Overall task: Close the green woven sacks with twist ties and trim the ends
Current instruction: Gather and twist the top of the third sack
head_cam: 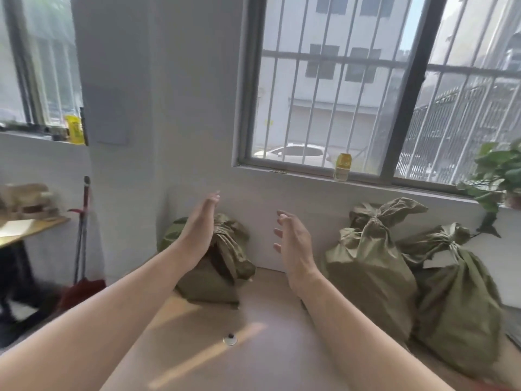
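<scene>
Two bare arms reach toward green woven sacks lined up below a barred window; both hands are empty, the left hand flat with fingers straight, the right hand loosely spread, palms facing each other. The nearest sack sits directly beyond the left hand, partly hidden by it, with its bunched neck roughly upright; the right hand hangs to its right, well apart from the middle sack and the far sack, both cinched at the neck.
</scene>
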